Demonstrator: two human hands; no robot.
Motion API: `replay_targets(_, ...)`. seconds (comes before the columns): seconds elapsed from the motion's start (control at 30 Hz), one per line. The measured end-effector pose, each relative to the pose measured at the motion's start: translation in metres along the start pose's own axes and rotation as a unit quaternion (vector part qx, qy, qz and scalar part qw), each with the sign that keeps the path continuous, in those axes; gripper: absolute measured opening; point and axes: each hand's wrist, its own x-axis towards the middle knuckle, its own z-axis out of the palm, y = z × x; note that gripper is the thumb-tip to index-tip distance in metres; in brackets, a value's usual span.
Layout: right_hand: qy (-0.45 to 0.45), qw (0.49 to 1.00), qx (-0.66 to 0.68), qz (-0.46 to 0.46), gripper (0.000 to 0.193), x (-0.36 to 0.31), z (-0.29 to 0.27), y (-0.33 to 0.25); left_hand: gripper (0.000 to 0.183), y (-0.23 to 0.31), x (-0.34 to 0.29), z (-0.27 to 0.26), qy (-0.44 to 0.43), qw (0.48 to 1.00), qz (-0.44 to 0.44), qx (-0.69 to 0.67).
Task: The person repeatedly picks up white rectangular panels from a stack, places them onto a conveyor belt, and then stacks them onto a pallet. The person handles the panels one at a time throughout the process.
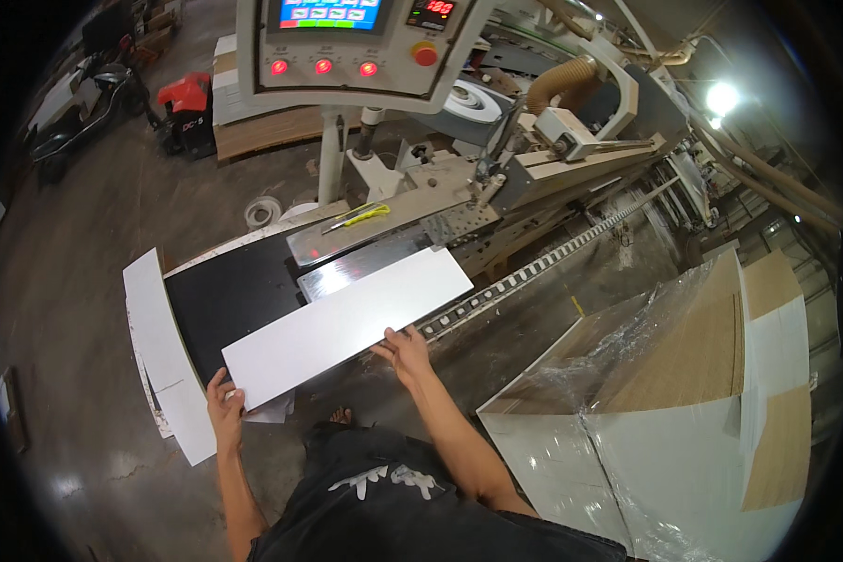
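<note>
A long white rectangular panel lies slantwise in front of me, its far right end over the machine's metal bed. My left hand grips the panel's near left corner, thumb on top and fingers at the edge. Along the near long edge, toward the right, my right hand pinches the same panel. The fingers beneath the panel are hidden. Beyond the panel, a yellow utility knife rests on a metal plate of the machine. Another white panel lies at the left, beside a black surface.
A control box with a lit screen and red buttons stands ahead. The machine's roller track runs off to the far right. Stacked boards, partly wrapped in clear film, stand close on my right. A red and black machine sits far left.
</note>
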Motion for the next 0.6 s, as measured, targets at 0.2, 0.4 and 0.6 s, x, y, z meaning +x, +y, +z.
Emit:
replay_targets(0.2, 0.098, 0.989, -0.089, -0.058, 0.096, 0.055, 0.014, 0.014, 0.063, -0.038, 0.048, 0.018, 0.056, 0.998, 0.041, -0.007)
replay_targets(0.4, 0.090, 0.980, -0.163, -0.075, 0.118, 0.082, 0.012, -0.016, 0.075, 0.009, 0.059, 0.064, 0.000, 0.996, 0.041, 0.079)
replay_targets(0.6, 0.064, 0.977, -0.197, -0.055, 0.115, 0.097, 0.012, -0.031, 0.075, -0.002, 0.070, 0.065, 0.014, 0.977, 0.031, 0.209)
